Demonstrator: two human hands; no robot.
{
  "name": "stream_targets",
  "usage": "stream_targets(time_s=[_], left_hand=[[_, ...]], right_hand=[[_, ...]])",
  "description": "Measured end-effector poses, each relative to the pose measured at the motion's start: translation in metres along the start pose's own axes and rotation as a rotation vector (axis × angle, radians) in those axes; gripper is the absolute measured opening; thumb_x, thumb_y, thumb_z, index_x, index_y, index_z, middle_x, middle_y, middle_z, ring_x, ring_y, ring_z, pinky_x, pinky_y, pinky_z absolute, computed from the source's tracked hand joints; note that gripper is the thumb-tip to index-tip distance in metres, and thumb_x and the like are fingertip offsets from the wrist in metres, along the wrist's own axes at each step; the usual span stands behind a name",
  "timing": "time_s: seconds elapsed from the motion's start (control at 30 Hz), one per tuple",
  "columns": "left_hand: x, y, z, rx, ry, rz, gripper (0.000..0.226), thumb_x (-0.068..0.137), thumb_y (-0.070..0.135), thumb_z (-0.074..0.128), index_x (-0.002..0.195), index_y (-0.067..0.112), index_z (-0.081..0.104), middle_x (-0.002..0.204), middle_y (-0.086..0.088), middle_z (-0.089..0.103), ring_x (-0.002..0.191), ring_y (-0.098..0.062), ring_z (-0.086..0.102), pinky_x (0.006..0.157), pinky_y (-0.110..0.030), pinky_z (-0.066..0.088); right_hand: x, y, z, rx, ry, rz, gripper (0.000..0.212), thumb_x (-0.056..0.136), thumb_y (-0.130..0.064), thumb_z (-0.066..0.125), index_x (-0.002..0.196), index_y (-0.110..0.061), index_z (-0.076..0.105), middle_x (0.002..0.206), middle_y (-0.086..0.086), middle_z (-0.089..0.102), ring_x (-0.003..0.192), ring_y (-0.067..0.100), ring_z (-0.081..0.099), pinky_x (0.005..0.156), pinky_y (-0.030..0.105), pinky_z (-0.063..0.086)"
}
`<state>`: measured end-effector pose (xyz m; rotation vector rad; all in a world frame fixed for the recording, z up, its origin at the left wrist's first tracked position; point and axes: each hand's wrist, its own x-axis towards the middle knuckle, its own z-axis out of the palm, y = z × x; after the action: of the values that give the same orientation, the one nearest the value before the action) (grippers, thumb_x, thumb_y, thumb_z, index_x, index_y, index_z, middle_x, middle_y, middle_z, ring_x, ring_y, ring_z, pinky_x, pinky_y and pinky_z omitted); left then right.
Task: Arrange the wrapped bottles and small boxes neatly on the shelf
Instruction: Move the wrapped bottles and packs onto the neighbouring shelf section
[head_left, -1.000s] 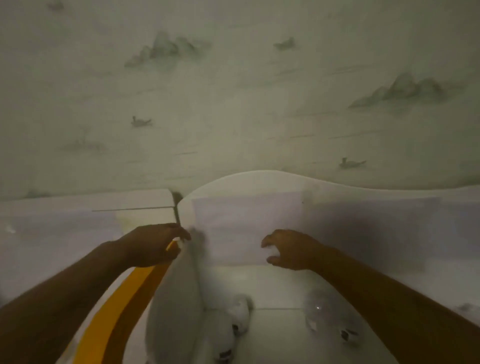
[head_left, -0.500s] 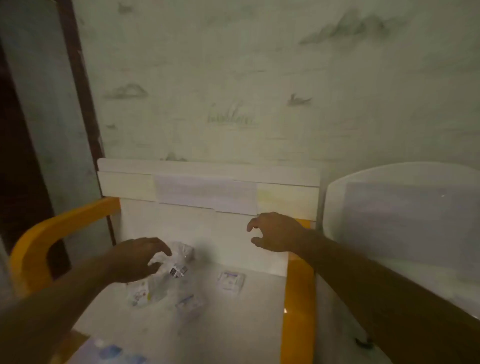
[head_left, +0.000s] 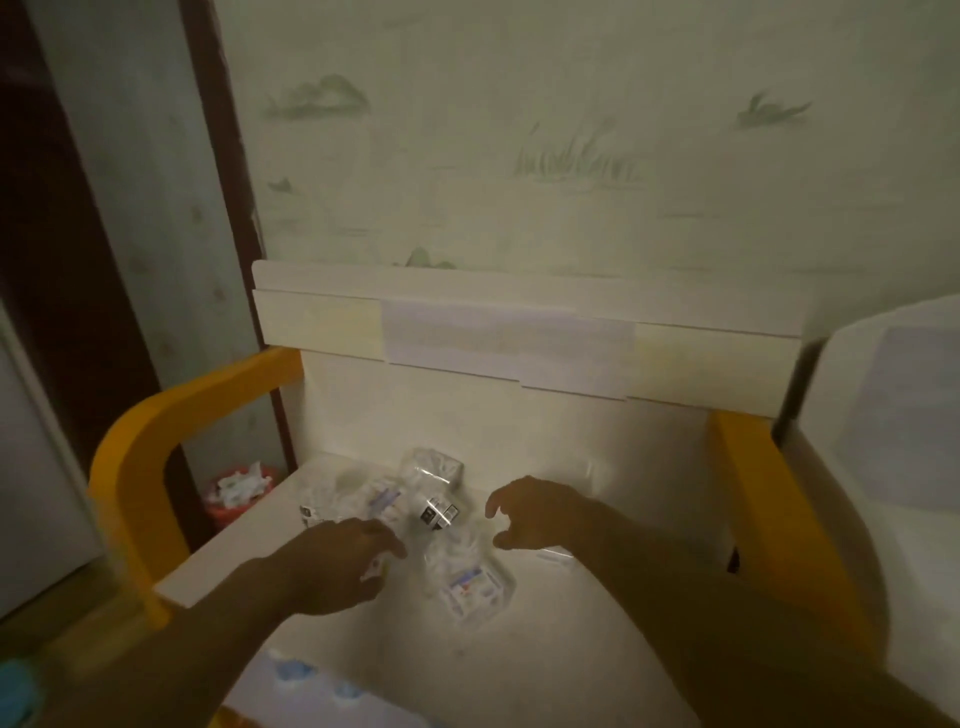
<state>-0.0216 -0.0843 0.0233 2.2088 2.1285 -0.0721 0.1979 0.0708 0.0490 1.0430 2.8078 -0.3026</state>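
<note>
Several plastic-wrapped bottles and small boxes lie in a loose heap on a white shelf (head_left: 597, 639) with orange side rails. One wrapped bottle (head_left: 470, 584) lies between my hands. Behind it sit a small box with a dark label (head_left: 439, 512) and a wrapped pack (head_left: 431, 467) against the back panel. More wrapped items (head_left: 353, 499) lie to the left. My left hand (head_left: 337, 566) hovers over the heap's left side, fingers loosely curled and holding nothing. To the right, my right hand (head_left: 540, 514) hangs over the heap with its fingers spread, also holding nothing.
The left orange rail (head_left: 150, 441) and the right orange rail (head_left: 769, 509) bound the shelf. A white curved unit (head_left: 893, 426) stands at the right. On the floor at the left sits a red bin (head_left: 236, 493) with white scraps. Blue-printed packs (head_left: 311, 675) lie at the shelf's near edge.
The view swung left from the white unit to the orange-railed shelf. Both hands came down and forward over the heap of wrapped items.
</note>
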Motion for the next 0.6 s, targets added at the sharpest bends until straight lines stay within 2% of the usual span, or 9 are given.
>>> stream_targets(time_s=[0.13, 0.27, 0.43, 0.6], left_hand=[[0.022, -0.016, -0.004, 0.077, -0.033, 0.041, 0.042, 0.091, 0.044, 0.051, 0.133, 0.041, 0.043, 0.143, 0.015, 0.043, 0.125, -0.009, 0.044, 0.099, -0.026, 0.037], [0.050, -0.026, -0.017, 0.114, -0.017, 0.025, 0.044, 0.093, 0.042, 0.051, 0.136, 0.037, 0.042, 0.145, 0.012, 0.042, 0.127, -0.009, 0.043, 0.102, -0.027, 0.036], [0.087, -0.029, -0.014, 0.132, -0.009, 0.076, 0.050, 0.092, 0.039, 0.052, 0.140, 0.034, 0.038, 0.149, 0.009, 0.037, 0.131, -0.013, 0.040, 0.106, -0.031, 0.036], [0.125, -0.042, -0.001, 0.163, -0.003, 0.153, 0.065, 0.089, 0.038, 0.058, 0.146, 0.033, 0.026, 0.155, 0.005, 0.029, 0.137, -0.017, 0.033, 0.111, -0.037, 0.032]], right_hand=[[0.045, -0.015, 0.018, 0.042, -0.014, -0.068, 0.054, 0.084, -0.041, 0.067, 0.134, -0.028, 0.051, 0.136, 0.002, 0.054, 0.126, 0.023, 0.050, 0.103, 0.039, 0.043], [0.069, -0.012, 0.029, 0.031, -0.108, -0.073, 0.065, 0.078, -0.047, 0.073, 0.136, -0.028, 0.050, 0.138, 0.001, 0.052, 0.125, 0.023, 0.052, 0.101, 0.037, 0.044], [0.087, 0.001, 0.040, 0.101, -0.134, -0.032, 0.060, 0.072, -0.048, 0.077, 0.125, -0.033, 0.053, 0.129, -0.001, 0.059, 0.112, 0.022, 0.059, 0.088, 0.033, 0.047], [0.095, -0.001, 0.036, 0.064, -0.159, -0.025, 0.059, 0.074, -0.036, 0.077, 0.126, -0.023, 0.051, 0.121, 0.005, 0.061, 0.105, 0.024, 0.061, 0.081, 0.033, 0.049]])
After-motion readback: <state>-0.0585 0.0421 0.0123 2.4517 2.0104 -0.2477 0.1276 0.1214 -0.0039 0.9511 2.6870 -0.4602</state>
